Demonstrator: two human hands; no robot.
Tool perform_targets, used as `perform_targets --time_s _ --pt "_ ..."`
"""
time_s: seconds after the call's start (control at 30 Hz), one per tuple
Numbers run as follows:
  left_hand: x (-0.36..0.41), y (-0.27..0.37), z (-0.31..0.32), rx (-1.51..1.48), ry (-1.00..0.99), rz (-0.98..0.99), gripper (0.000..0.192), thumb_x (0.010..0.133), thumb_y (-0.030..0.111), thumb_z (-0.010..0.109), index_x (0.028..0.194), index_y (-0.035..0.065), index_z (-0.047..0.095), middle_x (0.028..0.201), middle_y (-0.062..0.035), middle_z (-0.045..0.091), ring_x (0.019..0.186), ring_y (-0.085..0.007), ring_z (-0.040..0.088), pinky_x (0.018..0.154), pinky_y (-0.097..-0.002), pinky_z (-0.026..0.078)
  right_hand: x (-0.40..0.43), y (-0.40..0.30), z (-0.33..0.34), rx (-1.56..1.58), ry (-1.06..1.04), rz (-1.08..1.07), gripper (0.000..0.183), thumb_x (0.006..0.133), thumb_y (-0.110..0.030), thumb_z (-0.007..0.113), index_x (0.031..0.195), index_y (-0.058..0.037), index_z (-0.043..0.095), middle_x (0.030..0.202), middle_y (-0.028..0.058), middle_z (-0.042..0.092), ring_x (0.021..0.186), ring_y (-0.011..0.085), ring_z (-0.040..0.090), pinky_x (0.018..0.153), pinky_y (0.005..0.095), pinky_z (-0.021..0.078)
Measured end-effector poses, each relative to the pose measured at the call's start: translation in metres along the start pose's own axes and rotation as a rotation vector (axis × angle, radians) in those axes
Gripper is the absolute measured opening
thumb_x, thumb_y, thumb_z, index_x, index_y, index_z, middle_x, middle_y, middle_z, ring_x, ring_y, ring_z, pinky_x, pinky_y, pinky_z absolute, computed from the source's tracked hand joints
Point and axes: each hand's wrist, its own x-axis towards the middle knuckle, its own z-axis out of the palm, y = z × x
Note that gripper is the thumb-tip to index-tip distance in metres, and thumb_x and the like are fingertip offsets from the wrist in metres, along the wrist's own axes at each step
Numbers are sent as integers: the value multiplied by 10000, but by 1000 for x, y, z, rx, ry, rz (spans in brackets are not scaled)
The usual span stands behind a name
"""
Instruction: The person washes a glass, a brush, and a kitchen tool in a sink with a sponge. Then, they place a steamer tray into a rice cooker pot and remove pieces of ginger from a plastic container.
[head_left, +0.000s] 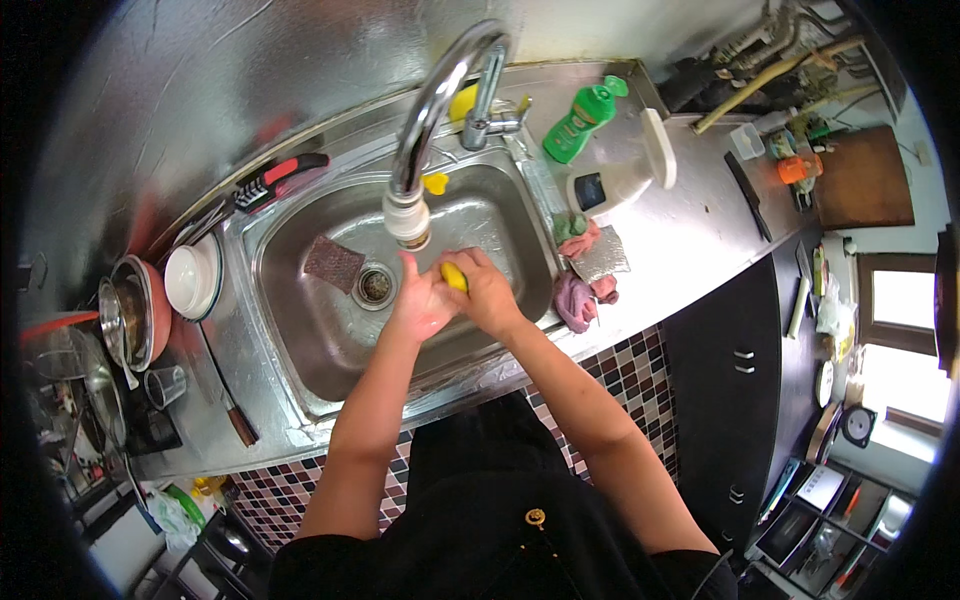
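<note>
Both of my hands are over the stainless steel sink (487, 202), just right of the drain (375, 286). My right hand (484, 289) holds a small yellow object (454, 277), possibly a sponge, against the palm of my left hand (425, 300). My left palm faces up and looks wet, its thumb pointing away from me. Above my hands hangs the white nozzle (406, 219) of the chrome faucet (442, 82); no stream of water can be made out. A brown scouring pad (334, 264) lies in the basin left of the drain.
Right of the sink are a green detergent bottle (580, 124), a white spray bottle (615, 184), cloths (576, 300), a silvery pad (602, 256) and a black knife (748, 196). To the left are white bowls (192, 279), a red-handled knife sharpener (277, 180) and a long brown-handled utensil (240, 424).
</note>
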Motion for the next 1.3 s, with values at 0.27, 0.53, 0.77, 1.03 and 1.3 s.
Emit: perform_targets --time_s 0.27,0.53,0.77,1.03,1.3 --pt "-9 102 -167 1998 957 314 731 803 401 706 1397 82 422 1498 -186 289 1350 -374 327 1106 -457 301 8 33 41 -14 -74 216 280 789 -65 656 1057 -98 578 1001 196 566 910 418 585 793 454 490" --pt "17 123 -191 1944 1186 364 661 687 275 810 1269 182 511 1258 -162 523 1177 -352 480 997 -453 400 -8 43 60 67 -202 339 263 820 -111 667 1075 -79 611 989 164 574 873 342 608 773 395 507" --pt "9 85 -197 324 768 534 278 887 77 615 1150 147 558 1032 -56 630 790 -199 640 501 -307 475 -3 36 64 147 -192 333 252 862 -148 656 1093 -57 611 985 115 564 622 208 614 513 310 516" --pt "-20 45 -115 424 627 442 223 983 339 521 960 119 551 752 -3 559 526 -77 481 364 -223 297 1 14 55 206 -176 356 248 804 -151 675 1030 -57 635 976 214 604 883 402 599 806 421 490" --pt "-36 42 -69 384 431 450 407 963 508 475 974 110 561 793 -23 592 521 -93 502 380 -256 339 -11 13 44 289 -176 373 242 818 -171 691 1025 -56 643 929 166 618 828 307 614 767 353 494"
